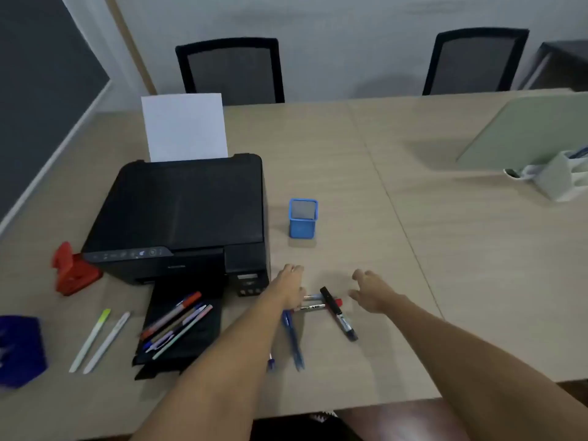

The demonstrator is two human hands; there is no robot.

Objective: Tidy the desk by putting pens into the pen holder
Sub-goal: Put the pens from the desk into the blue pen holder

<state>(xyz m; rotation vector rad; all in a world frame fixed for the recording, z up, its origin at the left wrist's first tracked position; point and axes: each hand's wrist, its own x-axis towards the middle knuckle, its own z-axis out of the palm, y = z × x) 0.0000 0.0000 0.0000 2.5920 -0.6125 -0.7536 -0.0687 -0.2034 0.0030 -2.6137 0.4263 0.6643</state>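
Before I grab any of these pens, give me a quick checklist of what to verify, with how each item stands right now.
1. Pen holder upright, opening up: ok.
2. Room in the holder: ok, it looks empty.
3. Left hand free: cannot tell; it rests over the ends of the pens and markers in front of you, with the fingers hidden.
4. Right hand free: ok, open and holding nothing.
5. Path from the pens to the holder: ok, bare desk between them.
6. All pens within this pile: not ok; more lie on the printer tray and two pale pens lie left of it.
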